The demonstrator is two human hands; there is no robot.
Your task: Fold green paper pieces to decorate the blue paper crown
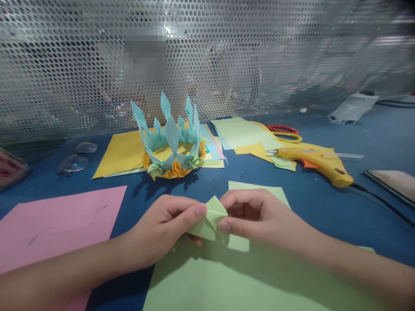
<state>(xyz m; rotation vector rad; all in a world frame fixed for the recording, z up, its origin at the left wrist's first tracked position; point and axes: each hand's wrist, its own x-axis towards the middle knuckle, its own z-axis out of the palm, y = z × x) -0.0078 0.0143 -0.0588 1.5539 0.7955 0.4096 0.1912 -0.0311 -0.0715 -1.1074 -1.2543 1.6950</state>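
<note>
Both hands are pinching the little folded green piece [210, 218] between them, left hand [165, 229] and right hand [256, 216] meeting just above the green sheet [227, 280], and I'd say keeping the edges lined up before creasing is what matters here.

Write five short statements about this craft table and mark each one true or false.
1. Both hands, left hand and right hand, pinch a small folded green paper. True.
2. The paper crown is red. False: it is light blue with orange and green flowers at its base.
3. A yellow glue gun lies to the right of the crown. True.
4. The pink sheet lies under the right hand. False: it lies at the left; green sheets lie under the hands.
5. The scissors are in the left hand. False: they lie on the table behind the glue gun.
</note>
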